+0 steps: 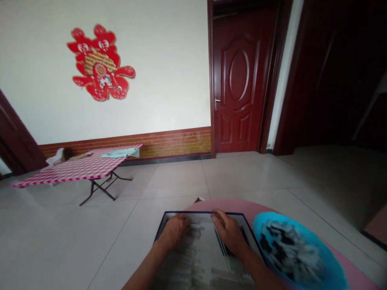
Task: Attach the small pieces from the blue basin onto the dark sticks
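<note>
A dark-rimmed shallow tray point(203, 212) lies on a pink round table, with blurred rows of small greyish pieces point(184, 262) inside. My left hand point(175, 230) is in its upper left part, fingers curled down among the pieces; what they hold, if anything, is hidden. At the far rim, toward the right, my right hand point(226, 229) rests with bent fingers, and its fingertips touch the edge. Thin light sticks point(224, 251) run beside and below that hand. Right of the tray stands a blue basin point(331, 257) filled with black and whitish pieces.
The pink table point(242, 204) extends behind and right of the tray. At the left is a folding table point(78, 167) with a red checked cover and a pale green cloth point(121, 153). Beyond are a dark red door point(237, 80) and a red wall decoration point(101, 66).
</note>
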Demonstrator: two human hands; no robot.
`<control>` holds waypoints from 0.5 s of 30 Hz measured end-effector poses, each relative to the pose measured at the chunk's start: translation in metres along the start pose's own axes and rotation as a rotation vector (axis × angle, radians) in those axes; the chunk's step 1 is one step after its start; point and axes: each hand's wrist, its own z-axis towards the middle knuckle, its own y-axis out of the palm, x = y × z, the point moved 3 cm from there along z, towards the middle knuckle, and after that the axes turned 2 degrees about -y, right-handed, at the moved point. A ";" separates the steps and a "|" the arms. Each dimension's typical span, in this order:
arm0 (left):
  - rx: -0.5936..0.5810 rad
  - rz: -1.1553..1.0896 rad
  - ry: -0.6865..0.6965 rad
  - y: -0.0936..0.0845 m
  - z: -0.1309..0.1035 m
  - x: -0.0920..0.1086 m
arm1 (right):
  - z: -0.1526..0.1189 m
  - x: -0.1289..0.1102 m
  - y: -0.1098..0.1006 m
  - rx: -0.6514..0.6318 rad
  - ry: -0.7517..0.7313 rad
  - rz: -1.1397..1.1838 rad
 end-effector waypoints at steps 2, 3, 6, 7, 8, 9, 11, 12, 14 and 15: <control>-0.007 0.011 -0.014 0.005 -0.001 -0.001 | -0.002 -0.002 0.004 -0.041 -0.059 -0.051; -0.005 0.013 -0.021 0.006 -0.001 -0.002 | -0.004 -0.004 0.005 -0.061 -0.089 -0.084; 0.015 0.008 -0.039 0.009 -0.001 -0.007 | -0.007 -0.007 0.011 -0.130 -0.163 -0.211; 0.025 0.004 -0.044 0.010 -0.001 -0.009 | -0.009 -0.007 0.013 -0.154 -0.181 -0.253; 0.035 0.001 -0.051 0.010 -0.002 -0.011 | -0.010 -0.008 0.015 -0.181 -0.198 -0.290; 0.044 -0.002 -0.058 0.011 -0.002 -0.013 | -0.011 -0.007 0.017 -0.211 -0.213 -0.319; 0.061 -0.009 -0.072 0.012 -0.004 -0.016 | -0.015 -0.007 0.023 -0.276 -0.238 -0.363; 0.068 -0.012 -0.079 0.012 -0.004 -0.017 | -0.017 -0.007 0.026 -0.312 -0.247 -0.381; 0.081 -0.020 -0.086 0.013 -0.005 -0.018 | -0.021 -0.008 0.034 -0.388 -0.257 -0.419; 0.086 -0.023 -0.087 0.013 -0.006 -0.018 | -0.024 -0.009 0.038 -0.425 -0.262 -0.436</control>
